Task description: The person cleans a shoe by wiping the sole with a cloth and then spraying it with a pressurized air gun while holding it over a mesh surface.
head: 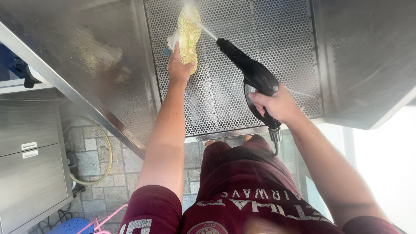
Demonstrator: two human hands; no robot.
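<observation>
Shoe (189,32) above left grip (178,67)

I'm seeing perforated steel panel (260,86) standing tilted ahead, wet, nothing lying on it. Stone-tile floor (108,173) is showing below; yellow hose (106,151) coiling on it at left, blue mat (71,226) and pink frame (104,221) lying near left corner.

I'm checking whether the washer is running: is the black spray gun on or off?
On. A thin jet leaves the spray gun in the right hand and hits the yellow shoe held by the left hand.
</observation>
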